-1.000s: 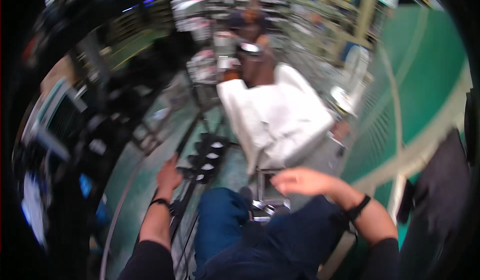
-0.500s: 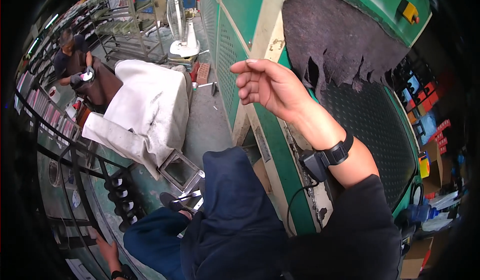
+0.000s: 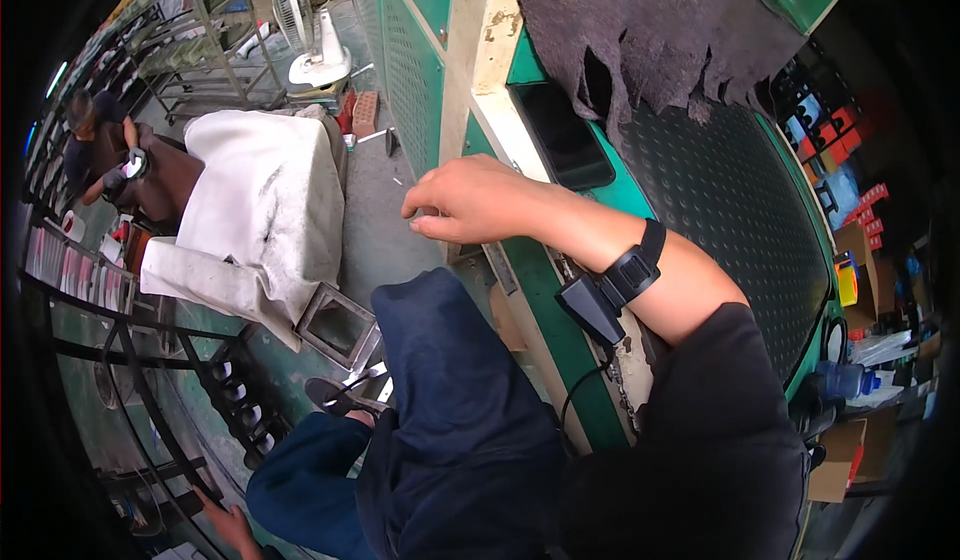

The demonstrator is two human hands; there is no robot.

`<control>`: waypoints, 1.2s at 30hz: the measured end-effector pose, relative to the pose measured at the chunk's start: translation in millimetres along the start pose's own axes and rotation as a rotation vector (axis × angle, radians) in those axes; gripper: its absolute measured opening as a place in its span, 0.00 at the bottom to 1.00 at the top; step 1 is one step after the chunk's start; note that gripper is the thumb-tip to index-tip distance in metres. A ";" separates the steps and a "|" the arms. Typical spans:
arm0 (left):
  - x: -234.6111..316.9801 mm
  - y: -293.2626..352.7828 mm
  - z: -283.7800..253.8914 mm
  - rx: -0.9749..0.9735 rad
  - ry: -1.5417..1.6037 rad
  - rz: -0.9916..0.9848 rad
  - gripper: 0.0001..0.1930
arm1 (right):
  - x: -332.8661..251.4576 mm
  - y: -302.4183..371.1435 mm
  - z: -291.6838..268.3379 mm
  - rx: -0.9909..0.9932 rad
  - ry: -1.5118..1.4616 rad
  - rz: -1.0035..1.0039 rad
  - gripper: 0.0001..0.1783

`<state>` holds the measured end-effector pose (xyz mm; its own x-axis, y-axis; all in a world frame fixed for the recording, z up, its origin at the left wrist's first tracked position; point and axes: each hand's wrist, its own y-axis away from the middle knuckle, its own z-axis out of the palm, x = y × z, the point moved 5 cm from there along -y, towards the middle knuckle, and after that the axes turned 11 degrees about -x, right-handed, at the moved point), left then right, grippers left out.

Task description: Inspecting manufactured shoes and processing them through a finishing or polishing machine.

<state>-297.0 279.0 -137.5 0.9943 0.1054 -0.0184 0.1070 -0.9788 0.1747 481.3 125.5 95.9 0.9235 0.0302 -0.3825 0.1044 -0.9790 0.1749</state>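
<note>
My right hand hangs loosely in the air beside the green machine, fingers slightly bent and nothing visible in them. A black band with a box-shaped device and a cable sits on that forearm. On the machine's green ledge, just beyond the hand, lies a flat black phone. Ragged dark cloth hangs above a black dimpled mat. At the lower left, my left hand is partly in view, fingers stretched out near a black metal rack; whether it touches the rack I cannot tell.
A stained white cloth covers a bulky thing on the left, with a metal frame by it. Behind stand a white fan and shelving. A co-worker sits at far left. Cardboard boxes lie at right.
My right hand has lowered and turned from palm showing to back showing. The phone on the ledge has come into sight. The view has shifted to the right.
</note>
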 end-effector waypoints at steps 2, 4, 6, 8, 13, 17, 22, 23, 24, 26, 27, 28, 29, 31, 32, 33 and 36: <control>-0.2 -1.3 3.8 -0.007 -0.030 -0.001 0.51 | 3.6 1.4 3.3 -0.072 0.043 0.052 0.16; 2.2 1.4 4.0 -0.038 -0.066 -0.057 0.50 | 3.5 1.3 8.9 -0.152 0.074 0.027 0.18; 15.4 10.4 -6.7 0.004 -0.018 0.005 0.50 | 4.6 1.3 10.3 -0.149 0.106 0.031 0.18; 34.5 22.1 -24.5 0.048 0.035 0.064 0.49 | 5.3 1.5 10.3 -0.144 0.143 0.035 0.19; 74.4 55.2 -72.8 -0.048 0.041 0.104 0.40 | 2.1 4.7 3.6 -0.063 0.176 0.016 0.19; 83.6 59.9 -81.7 -0.044 -0.049 0.091 0.41 | -0.1 8.0 4.3 -0.084 0.263 0.042 0.18; 69.4 51.5 -68.7 -0.062 -0.120 0.034 0.42 | -8.6 10.2 4.7 -0.079 0.360 -0.075 0.18; 69.6 50.9 -68.8 -0.038 -0.089 0.076 0.43 | -8.8 10.4 4.8 -0.083 0.358 -0.079 0.18; 70.6 50.7 -69.8 -0.012 -0.058 0.119 0.43 | -9.4 10.8 4.0 -0.067 0.374 -0.083 0.18; 69.8 50.3 -70.4 -0.038 -0.056 0.090 0.43 | -10.0 11.4 3.6 -0.052 0.394 -0.085 0.18; 69.3 50.5 -70.9 -0.061 -0.057 0.059 0.44 | -10.2 11.7 3.3 -0.039 0.394 -0.084 0.17; 70.4 51.5 -72.8 -0.061 -0.056 0.059 0.44 | -10.4 11.8 3.3 -0.027 0.393 -0.089 0.17; 71.4 52.5 -74.9 -0.060 -0.052 0.056 0.44 | -10.2 11.8 3.7 -0.026 0.395 -0.084 0.17; 73.1 55.0 -78.2 -0.062 -0.041 0.054 0.44 | -6.2 11.3 5.6 -0.053 0.409 -0.036 0.16; 76.3 56.4 -80.6 -0.042 0.023 0.107 0.44 | -5.5 11.4 6.1 -0.045 0.413 -0.045 0.16; 79.0 57.8 -83.2 -0.025 0.086 0.159 0.43 | -3.5 11.4 6.9 -0.056 0.401 -0.026 0.16; 81.2 59.5 -84.5 -0.072 0.093 0.116 0.42 | 0.6 11.6 8.6 -0.084 0.399 0.019 0.15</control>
<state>-209.9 244.2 -45.4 0.9953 0.0117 0.0961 -0.0119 -0.9705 0.2410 479.9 112.4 89.9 0.9945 0.1045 0.0011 0.1007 -0.9609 0.2579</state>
